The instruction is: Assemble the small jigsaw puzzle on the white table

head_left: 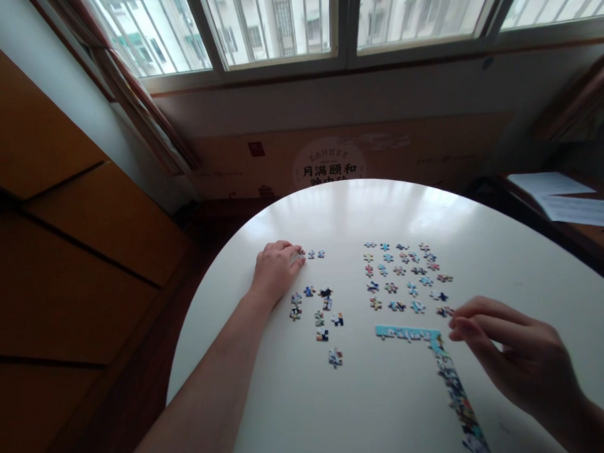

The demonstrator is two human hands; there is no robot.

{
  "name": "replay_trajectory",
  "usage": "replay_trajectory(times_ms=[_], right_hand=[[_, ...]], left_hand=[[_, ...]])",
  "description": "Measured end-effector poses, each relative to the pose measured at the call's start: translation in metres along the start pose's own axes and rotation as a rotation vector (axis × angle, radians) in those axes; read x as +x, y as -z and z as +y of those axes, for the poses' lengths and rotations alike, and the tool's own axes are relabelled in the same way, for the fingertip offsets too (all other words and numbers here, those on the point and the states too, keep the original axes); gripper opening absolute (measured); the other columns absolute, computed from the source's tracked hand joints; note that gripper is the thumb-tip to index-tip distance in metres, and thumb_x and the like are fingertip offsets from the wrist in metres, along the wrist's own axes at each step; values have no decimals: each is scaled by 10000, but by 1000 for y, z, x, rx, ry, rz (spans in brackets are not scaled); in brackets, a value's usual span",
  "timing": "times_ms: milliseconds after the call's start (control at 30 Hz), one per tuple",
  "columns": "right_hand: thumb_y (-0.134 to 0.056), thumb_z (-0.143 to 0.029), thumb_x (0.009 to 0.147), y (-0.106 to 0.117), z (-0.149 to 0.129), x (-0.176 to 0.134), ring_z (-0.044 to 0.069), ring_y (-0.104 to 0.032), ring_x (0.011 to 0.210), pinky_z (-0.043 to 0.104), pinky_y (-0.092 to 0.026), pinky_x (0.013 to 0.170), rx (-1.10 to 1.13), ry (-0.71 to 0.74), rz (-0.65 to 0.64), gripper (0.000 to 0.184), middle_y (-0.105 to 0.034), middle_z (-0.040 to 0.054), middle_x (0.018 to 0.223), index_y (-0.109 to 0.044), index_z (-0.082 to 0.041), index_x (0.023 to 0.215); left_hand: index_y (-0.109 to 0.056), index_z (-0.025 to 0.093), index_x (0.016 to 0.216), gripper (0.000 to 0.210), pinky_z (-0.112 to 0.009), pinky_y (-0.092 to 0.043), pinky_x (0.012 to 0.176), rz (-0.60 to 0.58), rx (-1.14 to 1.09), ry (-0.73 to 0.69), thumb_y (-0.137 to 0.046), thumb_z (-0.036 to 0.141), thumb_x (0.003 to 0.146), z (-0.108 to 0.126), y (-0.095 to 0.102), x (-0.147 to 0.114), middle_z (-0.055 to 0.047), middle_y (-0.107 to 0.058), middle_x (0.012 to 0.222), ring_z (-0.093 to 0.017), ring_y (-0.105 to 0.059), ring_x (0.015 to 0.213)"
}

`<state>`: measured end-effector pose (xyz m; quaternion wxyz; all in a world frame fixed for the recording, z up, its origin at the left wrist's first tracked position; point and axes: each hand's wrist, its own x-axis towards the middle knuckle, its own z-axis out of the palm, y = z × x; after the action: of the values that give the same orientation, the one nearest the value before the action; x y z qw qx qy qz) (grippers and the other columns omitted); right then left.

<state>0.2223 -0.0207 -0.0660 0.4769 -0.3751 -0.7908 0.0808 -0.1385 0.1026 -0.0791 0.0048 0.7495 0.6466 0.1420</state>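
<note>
My left hand point(276, 268) rests at the table's far left, its fingers curled around a small puzzle piece point(302, 252) that they partly cover. Two more pieces point(316, 254) lie just right of its fingertips. My right hand point(518, 354) is closed in a pinch, thumb and index finger at a dark-and-tan puzzle piece point(444, 311) at the lower right of the loose pieces. Just below lies an L-shaped joined strip of edge pieces point(401, 333), light blue along its top and multicoloured down its right side.
Several loose pieces point(391, 288) lie in rows right of centre on the round white table point(285, 414). Another scattered group point(327, 304) lies left of centre, with a single piece point(335, 357) below. Papers point(581, 207) lie on a side surface at right; a wooden cabinet point(49, 284) stands left.
</note>
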Motion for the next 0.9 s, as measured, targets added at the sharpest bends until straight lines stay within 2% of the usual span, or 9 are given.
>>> replay_trajectory(times_ms=[300,433,567,767,900], right_hand=[[-644,-107,911,-1,0,-1,147,-681,692,236,-555,589,18,-6,-1,191,-687,52,812,-717,-193,757],[-634,-96,913,-1,-2,1,141,-687,700,229,-551,595,7,-3,5,192,-693,48,819,-720,-198,774],[-626,-106,920,-1,-2,2,132,-684,699,218,-553,587,18,5,-1,193,-685,43,814,-714,-194,773],[-622,-105,921,-1,-3,3,129,-681,689,211,-556,579,17,3,-3,208,-678,38,797,-703,-190,749],[-627,-99,916,0,-2,2,134,-690,710,211,-565,597,13,12,-12,193,-685,42,818,-709,-191,767]], left_hand=[[-778,260,1065,225,-482,-477,993,39,-69,11,-610,358,950,1,3,1,-57,-714,1178,-293,-611,1131],[-743,227,1190,294,-488,-488,1006,53,-59,-6,-609,341,954,1,1,1,-86,-695,1240,-298,-604,1152],[-679,242,1333,379,-515,-440,1096,64,-33,-121,-602,300,967,9,-1,-1,-121,-606,1414,-315,-528,1315],[-779,308,1160,260,-597,-341,1172,30,9,-275,-596,274,979,20,-1,-6,-105,-546,1492,-342,-456,1409],[-792,300,1116,256,-544,-390,1161,62,-46,-337,-629,198,948,15,2,-6,-91,-569,1464,-309,-492,1376]])
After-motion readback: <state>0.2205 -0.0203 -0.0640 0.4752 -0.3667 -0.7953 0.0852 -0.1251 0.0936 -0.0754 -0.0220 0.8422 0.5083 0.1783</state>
